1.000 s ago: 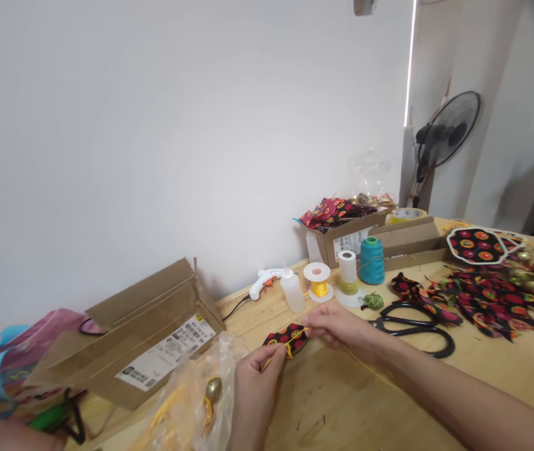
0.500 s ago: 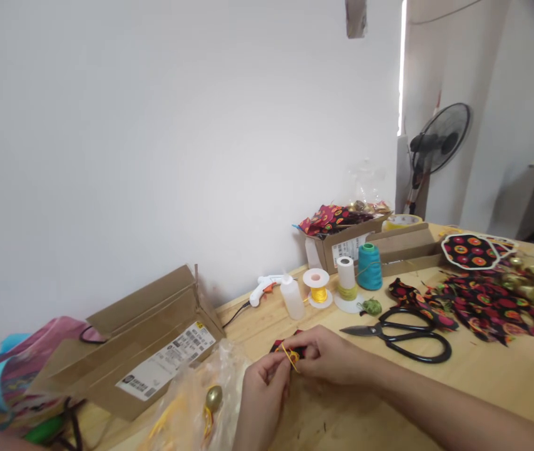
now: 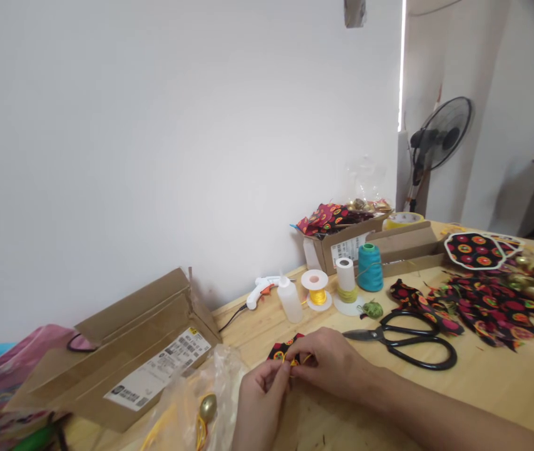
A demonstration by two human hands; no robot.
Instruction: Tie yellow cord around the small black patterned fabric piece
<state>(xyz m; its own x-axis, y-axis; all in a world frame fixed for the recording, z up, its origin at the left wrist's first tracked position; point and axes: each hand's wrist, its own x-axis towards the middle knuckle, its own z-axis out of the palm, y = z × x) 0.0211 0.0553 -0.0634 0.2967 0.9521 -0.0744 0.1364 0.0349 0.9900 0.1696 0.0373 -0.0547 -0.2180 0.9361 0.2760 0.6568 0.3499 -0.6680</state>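
Note:
Close together above the wooden table, both my hands pinch a small piece of dark patterned fabric (image 3: 280, 351) and a thin yellow cord (image 3: 308, 358). My left hand (image 3: 263, 389) is closed on the lower left of the fabric, its thumb against the cord. Thumb and forefinger of my right hand (image 3: 331, 363) pinch the cord, and a short loop of it shows beside the fingers. My fingers partly cover the fabric. Large black-handled scissors (image 3: 410, 341) lie to the right of my right hand, blades pointing left.
Behind my hands stand a squeeze bottle (image 3: 290, 300), a yellow cord spool (image 3: 318, 297), a green thread spool (image 3: 346, 294), a teal thread cone (image 3: 369, 269) and a glue gun (image 3: 260, 291). Fabric scraps (image 3: 501, 307) lie right. A cardboard box (image 3: 144, 338) and a plastic bag (image 3: 222, 382) sit left.
The yellow cord, which ran straight across the fabric, now forms a small loop at my right fingers. My hands stay close together. The whole view has shifted slightly.

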